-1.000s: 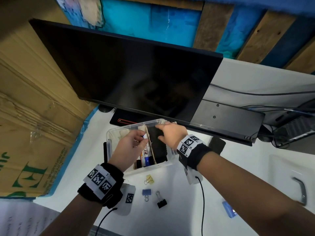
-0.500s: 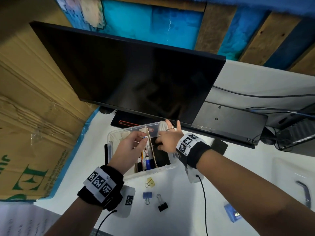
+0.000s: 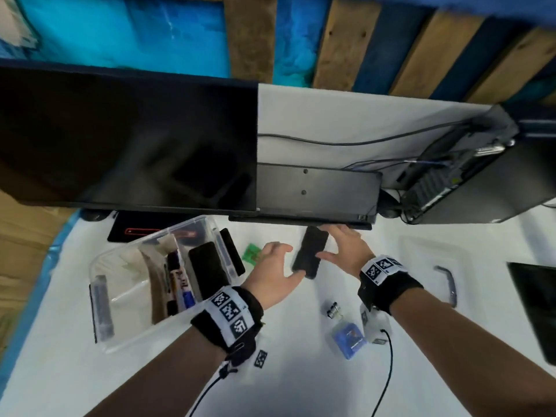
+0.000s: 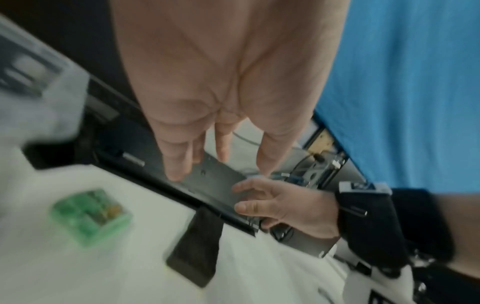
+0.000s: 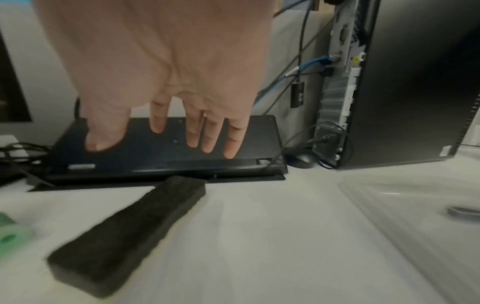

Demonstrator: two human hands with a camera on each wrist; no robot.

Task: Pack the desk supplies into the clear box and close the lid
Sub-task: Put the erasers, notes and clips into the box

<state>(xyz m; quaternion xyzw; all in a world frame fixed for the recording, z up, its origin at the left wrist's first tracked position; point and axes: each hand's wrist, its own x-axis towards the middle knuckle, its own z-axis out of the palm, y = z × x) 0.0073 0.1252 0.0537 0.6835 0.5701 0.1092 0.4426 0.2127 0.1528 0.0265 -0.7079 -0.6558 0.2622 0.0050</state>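
The clear box stands open at the left, with markers and a black eraser inside. A second black eraser lies on the white table in front of the black keyboard. My left hand hovers at its left side with straight fingers. My right hand hovers over its far right end, fingers spread. Neither hand holds anything. The clear lid lies flat at the right.
A green box sits left of the eraser. A blue box and a small metal clip lie nearer me. A black bar leans by the clear box. The monitor and a computer tower stand behind.
Both hands have come out of the clear box and moved right, over the black eraser on the table. The head view has swung right.
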